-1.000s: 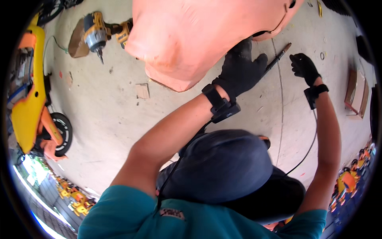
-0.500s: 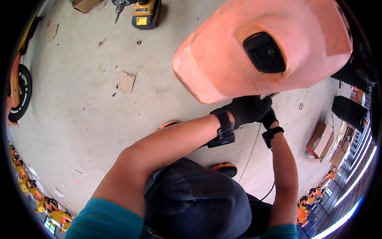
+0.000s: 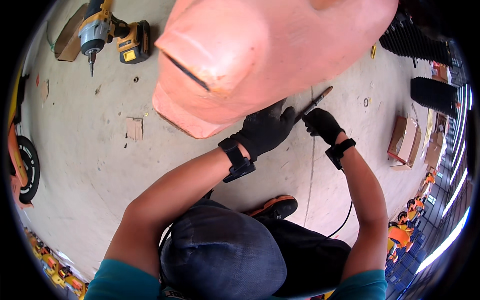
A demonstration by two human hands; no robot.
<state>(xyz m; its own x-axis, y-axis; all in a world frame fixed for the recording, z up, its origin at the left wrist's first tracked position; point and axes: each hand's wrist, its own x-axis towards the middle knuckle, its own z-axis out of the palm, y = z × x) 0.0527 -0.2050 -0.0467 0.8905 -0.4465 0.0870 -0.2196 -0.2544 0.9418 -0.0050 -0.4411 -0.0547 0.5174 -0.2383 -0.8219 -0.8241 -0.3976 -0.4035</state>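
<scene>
Pale concrete floor (image 3: 95,170), cracked and flecked with small scraps, spreads beneath a kneeling or crouching person in a teal shirt, with rows of yellow and orange machines (image 3: 400,235) at the lower right rim. Across the top stands a large salmon-pink shell (image 3: 290,55), with a dark slit near its left end. Both of the person's 2 hands wear black gloves. At the shell's lower edge, the left hand (image 3: 267,129) has its thumb spread; its fingers are partly hidden, so I cannot tell what they hold. Just beside it, the right hand (image 3: 322,126) has its fingers loosely bent next to a slim dark rod (image 3: 314,104) with a brownish tip; whether it touches the rod, I cannot tell. That rod slants between the 2 hands, tip pointing away from the person. Well apart, at upper left, is a yellow-and-black power driver (image 3: 97,27); at right stands a cardboard box (image 3: 405,140).
</scene>
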